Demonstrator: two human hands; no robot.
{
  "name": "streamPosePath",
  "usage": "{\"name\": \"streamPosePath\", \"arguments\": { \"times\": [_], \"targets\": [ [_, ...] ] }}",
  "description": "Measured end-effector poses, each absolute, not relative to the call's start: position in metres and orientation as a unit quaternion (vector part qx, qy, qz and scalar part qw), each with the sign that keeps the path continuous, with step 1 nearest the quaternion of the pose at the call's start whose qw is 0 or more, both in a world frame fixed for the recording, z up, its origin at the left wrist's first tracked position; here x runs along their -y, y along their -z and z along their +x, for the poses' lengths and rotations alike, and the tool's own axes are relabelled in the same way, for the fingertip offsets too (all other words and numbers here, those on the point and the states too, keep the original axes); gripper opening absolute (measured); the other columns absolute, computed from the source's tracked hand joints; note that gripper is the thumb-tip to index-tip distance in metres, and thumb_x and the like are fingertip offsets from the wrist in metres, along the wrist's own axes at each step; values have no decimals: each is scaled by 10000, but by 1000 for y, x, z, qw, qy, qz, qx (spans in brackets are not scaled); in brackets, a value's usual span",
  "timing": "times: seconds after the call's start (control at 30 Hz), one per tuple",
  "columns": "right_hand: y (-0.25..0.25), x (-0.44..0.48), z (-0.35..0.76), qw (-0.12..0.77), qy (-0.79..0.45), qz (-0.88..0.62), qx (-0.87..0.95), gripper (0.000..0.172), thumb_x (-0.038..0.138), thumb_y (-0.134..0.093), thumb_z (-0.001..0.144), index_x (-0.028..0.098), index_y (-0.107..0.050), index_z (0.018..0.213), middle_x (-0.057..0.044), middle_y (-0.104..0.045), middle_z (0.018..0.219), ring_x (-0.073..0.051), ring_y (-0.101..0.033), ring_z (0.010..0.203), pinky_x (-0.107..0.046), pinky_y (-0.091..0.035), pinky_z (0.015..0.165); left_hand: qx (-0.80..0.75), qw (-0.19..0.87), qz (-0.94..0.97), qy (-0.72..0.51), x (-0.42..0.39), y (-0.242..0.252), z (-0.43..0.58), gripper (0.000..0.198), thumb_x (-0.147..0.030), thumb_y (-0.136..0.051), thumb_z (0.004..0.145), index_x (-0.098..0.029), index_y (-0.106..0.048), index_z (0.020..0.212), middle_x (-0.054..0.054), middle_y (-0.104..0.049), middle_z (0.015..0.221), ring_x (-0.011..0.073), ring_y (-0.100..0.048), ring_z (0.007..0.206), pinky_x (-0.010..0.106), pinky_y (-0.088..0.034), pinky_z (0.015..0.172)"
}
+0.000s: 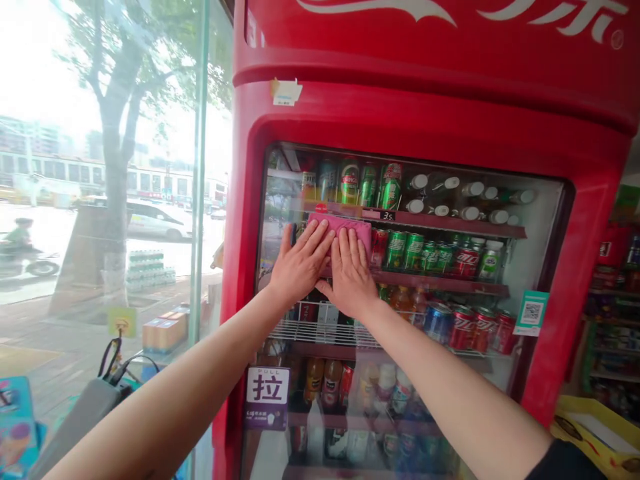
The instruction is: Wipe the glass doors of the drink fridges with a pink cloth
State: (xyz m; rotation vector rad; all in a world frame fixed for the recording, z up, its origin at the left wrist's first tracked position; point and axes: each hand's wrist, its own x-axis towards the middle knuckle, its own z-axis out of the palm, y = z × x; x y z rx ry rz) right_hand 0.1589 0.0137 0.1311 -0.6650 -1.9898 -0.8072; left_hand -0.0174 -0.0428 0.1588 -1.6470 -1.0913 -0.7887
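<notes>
Both my hands press a pink cloth (356, 229) flat against the glass door (530, 267) of a red drinks fridge (240, 200). My left hand (300, 261) lies on the cloth's left part, fingers stretched out and together. Beside it, touching, my right hand (350, 275) lies flat with fingers spread upward. Most of the cloth is hidden under the hands; only its top edge and right corner show. Behind the glass, shelves hold green and red cans (430, 253) and bottles.
A "pull" sticker (267, 397) sits low on the door's left side and a green QR sticker (531, 312) at its right. A shop window (100, 200) at the left shows the street. A dark bag (85, 407) lies lower left; store shelves (613, 320) stand at the right.
</notes>
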Motion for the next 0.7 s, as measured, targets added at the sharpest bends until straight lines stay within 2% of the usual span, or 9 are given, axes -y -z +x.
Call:
{"name": "streamPosePath", "arguments": {
  "times": [0.2,0.4,0.57,0.7],
  "targets": [
    [-136,3,100,431,297,-237,818,1100,612,-616,1048,-39,-109,1776,-250,-33,1879,-403,43,1764,-618,-54,1442,479,509,-646,307,69,-157,-69,616,-388,-454,1151,-238,-391,1745,110,-339,1824,294,-324,1713,661,23,1422],
    [-135,16,57,426,295,-204,830,1044,626,-575,1068,-48,-185,1764,-247,-63,1879,-397,3,1766,-574,-29,1450,512,519,-629,271,99,-155,-101,623,-268,-463,1121,-137,-413,1729,183,-360,1808,340,-320,1711,664,33,1421],
    [-124,25,49,413,263,-194,850,991,518,-609,1060,-38,-190,1766,-223,-37,1880,-373,20,1768,-562,-23,1455,508,504,-649,258,109,-145,-109,659,-193,-453,1086,-149,-393,1742,181,-372,1803,344,-296,1717,692,55,1411],
    [-88,29,55,401,249,-196,860,962,359,-651,1016,-54,-201,1759,-219,-26,1872,-351,31,1768,-546,-33,1464,537,490,-636,260,111,-107,-99,670,-186,-439,1081,-152,-384,1748,183,-352,1806,343,-315,1710,679,2,1422]
  ]
}}
